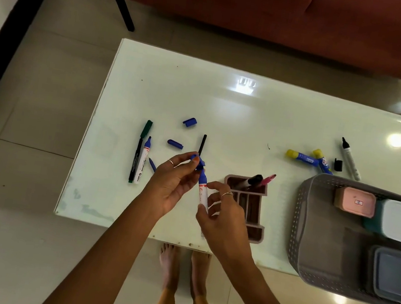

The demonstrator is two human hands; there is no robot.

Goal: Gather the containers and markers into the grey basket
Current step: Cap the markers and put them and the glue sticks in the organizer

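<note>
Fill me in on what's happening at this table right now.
A person stands at the white table, working on a blue marker. The right hand holds its barrel, while the left hand pinches a blue cap at its tip. The grey basket at the table's right end already holds three lidded containers. Other markers and two loose blue caps lie scattered on the table, and a brown organiser holds two pens.

Bare arms, bare feet; thin ring on each hand.
</note>
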